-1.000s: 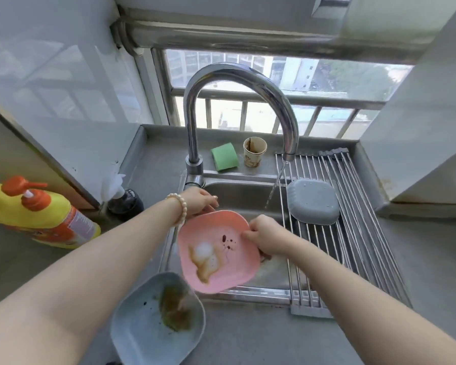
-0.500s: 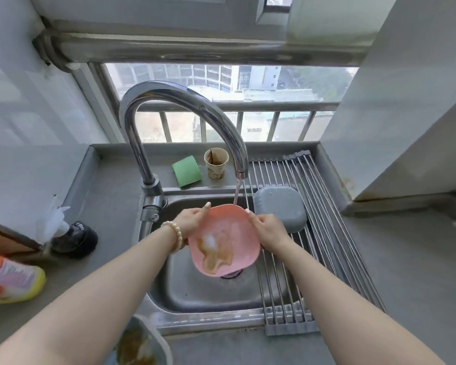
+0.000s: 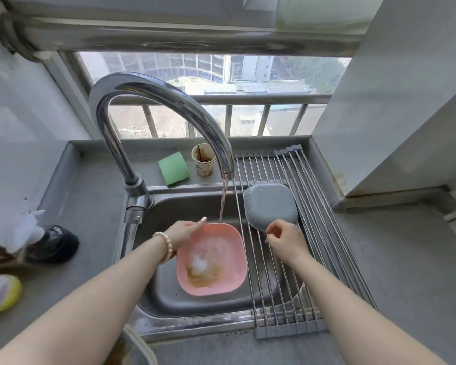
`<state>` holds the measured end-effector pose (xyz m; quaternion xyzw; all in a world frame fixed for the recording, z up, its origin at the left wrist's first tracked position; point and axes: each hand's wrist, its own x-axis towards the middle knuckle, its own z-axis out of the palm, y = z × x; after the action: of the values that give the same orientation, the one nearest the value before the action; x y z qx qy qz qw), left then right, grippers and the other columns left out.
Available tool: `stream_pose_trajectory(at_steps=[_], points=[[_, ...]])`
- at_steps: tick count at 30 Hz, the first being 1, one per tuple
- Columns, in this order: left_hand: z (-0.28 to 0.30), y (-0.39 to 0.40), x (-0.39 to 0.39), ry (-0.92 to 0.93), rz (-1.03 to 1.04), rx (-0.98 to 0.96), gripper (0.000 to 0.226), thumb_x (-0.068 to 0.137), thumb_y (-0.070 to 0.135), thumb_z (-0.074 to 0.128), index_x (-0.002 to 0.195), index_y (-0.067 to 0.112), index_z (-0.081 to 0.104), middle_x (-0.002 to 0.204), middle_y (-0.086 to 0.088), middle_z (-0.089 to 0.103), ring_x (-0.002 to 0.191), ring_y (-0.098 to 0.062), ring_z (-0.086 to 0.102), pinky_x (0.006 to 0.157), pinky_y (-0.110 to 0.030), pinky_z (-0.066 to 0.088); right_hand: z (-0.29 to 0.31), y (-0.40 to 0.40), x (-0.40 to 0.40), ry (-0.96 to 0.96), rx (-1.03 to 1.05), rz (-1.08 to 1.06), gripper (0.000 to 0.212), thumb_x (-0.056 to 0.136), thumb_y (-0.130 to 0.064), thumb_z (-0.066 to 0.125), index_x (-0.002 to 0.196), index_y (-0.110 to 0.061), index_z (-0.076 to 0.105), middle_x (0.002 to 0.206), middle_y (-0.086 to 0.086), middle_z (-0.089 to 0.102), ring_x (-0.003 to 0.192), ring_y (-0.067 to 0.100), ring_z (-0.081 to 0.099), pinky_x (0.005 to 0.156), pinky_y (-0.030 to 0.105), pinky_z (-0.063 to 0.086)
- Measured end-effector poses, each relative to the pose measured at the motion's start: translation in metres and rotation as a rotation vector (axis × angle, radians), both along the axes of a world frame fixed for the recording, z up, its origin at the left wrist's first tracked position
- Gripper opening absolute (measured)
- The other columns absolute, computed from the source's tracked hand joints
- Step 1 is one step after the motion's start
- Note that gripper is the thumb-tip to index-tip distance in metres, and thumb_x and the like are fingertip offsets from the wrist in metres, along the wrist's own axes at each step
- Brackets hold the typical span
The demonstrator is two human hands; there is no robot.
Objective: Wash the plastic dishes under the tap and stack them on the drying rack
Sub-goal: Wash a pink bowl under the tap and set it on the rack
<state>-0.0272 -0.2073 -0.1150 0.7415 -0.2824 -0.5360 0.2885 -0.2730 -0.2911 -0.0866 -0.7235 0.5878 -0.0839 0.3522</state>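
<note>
a: left hand [image 3: 186,233] grips the far-left rim of the pink dish [image 3: 211,259], index finger stretched along the edge; the dish hangs over the sink [image 3: 169,301], tilted toward the viewer. right hand [image 3: 284,239]?

b: off the dish, hovering over the drying rack [image 3: 295,285] just beside the dish's right edge. fingers loosely curled, thumb near fingertips; it appears to hold nothing.

a: water?

b: the stream from the tap [image 3: 169,101] strikes the dish at its far rim. brown residue and foam pool in the near, lower half.

a: principal risk?

b: a one-handed hold at a single corner of wet plastic. as water collects at the low end, the load may lever the dish out of the fingers and drop it into the basin.

a: secondary risks?

b: the stream lands near the edge, so splash could reach the grey dish [image 3: 270,206], inverted on the rack and presumably clean. tipping rightward would send brown runoff across the rack bars.

a: surroundings?

b: green sponge [image 3: 173,168] and stained paper cup [image 3: 203,159] on the ledge behind the sink; another soiled dish [image 3: 134,349] at the bottom edge, still to wash.
</note>
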Motion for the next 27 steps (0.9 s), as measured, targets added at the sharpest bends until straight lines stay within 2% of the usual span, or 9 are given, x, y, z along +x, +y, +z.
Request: stream_pose_trajectory(at_steps=[4,6,9,14,19,21,24,25,27], points=[[-0.002,-0.002,-0.001,0.039,-0.003,-0.010,0.043,0.089,0.051,0.055,0.087,0.011,0.070,0.092,-0.015,0.069,0.083,-0.025,0.063,0.089,-0.042,0.053,0.000,0.008,0.012,-0.170,0.121,0.028,0.029,0.077,0.002,0.057,0.066,-0.025,0.062,0.064,0.003,0.069,0.054,0.012,0.060,0.063,0.026,0.051],[0.001,-0.003,-0.001,0.036,-0.004,-0.026,0.046,0.089,0.052,0.055,0.091,0.008,0.070,0.097,-0.019,0.070,0.085,-0.027,0.065,0.091,-0.047,0.052,0.001,0.010,0.019,-0.300,0.174,-0.031,0.030,0.081,0.007,0.052,0.069,-0.019,0.063,0.060,0.005,0.066,0.044,0.007,0.056,0.054,0.024,0.048],[0.003,-0.004,0.004,0.012,0.019,-0.051,0.048,0.088,0.055,0.054,0.091,0.009,0.071,0.097,-0.016,0.070,0.088,-0.027,0.065,0.093,-0.046,0.051,0.002,0.012,0.031,-0.389,0.218,-0.051,0.028,0.086,0.007,0.050,0.072,-0.015,0.062,0.061,0.006,0.063,0.041,0.002,0.054,0.047,0.016,0.044],[0.000,0.005,0.013,-0.046,0.072,-0.051,0.042,0.091,0.051,0.051,0.081,0.014,0.068,0.082,-0.006,0.062,0.077,-0.019,0.055,0.077,-0.034,0.048,-0.004,0.016,0.040,-0.359,0.222,-0.029,0.024,0.088,-0.002,0.054,0.074,-0.020,0.063,0.065,0.005,0.066,0.047,0.005,0.058,0.053,0.023,0.047],[-0.005,0.017,0.012,0.095,0.221,-0.018,0.047,0.088,0.055,0.053,0.086,0.008,0.059,0.078,-0.012,0.049,0.069,-0.023,0.046,0.061,-0.033,0.040,0.000,0.019,0.043,-0.366,0.234,-0.043,0.016,0.091,-0.012,0.057,0.078,-0.017,0.064,0.069,0.002,0.065,0.055,0.008,0.059,0.051,0.019,0.043],[-0.006,0.017,0.008,0.147,0.298,-0.040,0.046,0.089,0.054,0.054,0.089,0.008,0.059,0.079,-0.012,0.048,0.069,-0.023,0.045,0.062,-0.034,0.040,0.003,0.024,0.044,-0.275,-0.006,0.049,0.010,0.090,-0.014,0.058,0.086,-0.012,0.066,0.079,0.001,0.064,0.070,0.014,0.059,0.067,0.025,0.045],[-0.003,0.016,0.002,0.224,0.380,-0.073,0.045,0.091,0.049,0.053,0.087,0.005,0.061,0.079,-0.013,0.053,0.069,-0.024,0.050,0.065,-0.035,0.043,0.005,0.036,0.047,-0.172,-0.661,0.394,0.020,0.084,-0.015,0.053,0.080,-0.005,0.069,0.086,0.007,0.063,0.079,0.024,0.057,0.076,0.031,0.044],[-0.002,0.016,0.002,0.237,0.391,-0.087,0.046,0.091,0.049,0.052,0.086,0.004,0.062,0.079,-0.014,0.055,0.069,-0.024,0.052,0.066,-0.036,0.045,0.003,0.041,0.048,-0.164,-0.758,0.523,0.023,0.082,-0.017,0.050,0.077,-0.005,0.069,0.085,0.007,0.065,0.078,0.025,0.059,0.076,0.032,0.044],[-0.001,0.017,0.001,0.246,0.402,-0.102,0.047,0.092,0.048,0.051,0.087,0.003,0.065,0.084,-0.017,0.062,0.072,-0.026,0.058,0.071,-0.039,0.050,-0.002,0.049,0.048,-0.099,-0.778,0.696,0.027,0.080,-0.021,0.048,0.076,-0.009,0.072,0.085,0.005,0.069,0.080,0.025,0.064,0.083,0.033,0.045]])
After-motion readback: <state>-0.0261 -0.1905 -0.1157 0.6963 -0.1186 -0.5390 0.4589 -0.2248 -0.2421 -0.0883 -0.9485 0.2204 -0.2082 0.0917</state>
